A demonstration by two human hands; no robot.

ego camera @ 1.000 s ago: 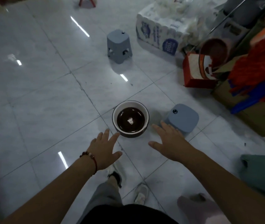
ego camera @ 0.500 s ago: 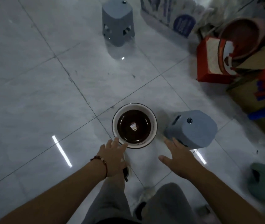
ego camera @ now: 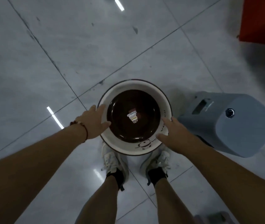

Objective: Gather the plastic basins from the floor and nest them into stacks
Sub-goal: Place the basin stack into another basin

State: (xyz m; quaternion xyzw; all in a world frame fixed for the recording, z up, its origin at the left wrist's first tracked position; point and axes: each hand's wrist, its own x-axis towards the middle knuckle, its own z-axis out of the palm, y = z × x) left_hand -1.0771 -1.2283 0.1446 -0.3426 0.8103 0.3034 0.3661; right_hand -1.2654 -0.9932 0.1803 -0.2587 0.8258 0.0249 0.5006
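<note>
Left hand: your left hand has come forward onto the left rim of the white basin; fingers reach over the edge, thumb toward the brown inside. You touch it, but whether the grip has closed I cannot tell.
Basins: the white basin sits on the floor just in front of your shoes, with a brown basin already nested inside it, a small label at its bottom. A second ago it lay well ahead of your outstretched hands; now you stand right over it.
Right hand: your right hand has closed the gap too and lies on the right rim, fingers fairly straight, not clearly curled round anything.
Grey stool: a grey stool lies just beside the basin on the right, apart from it.
Red box: a red box is at the far right, well apart.
Meaning: the reach seems finished; the nested pair looks ready to be lifted, once both hands clamp the rim.
</note>
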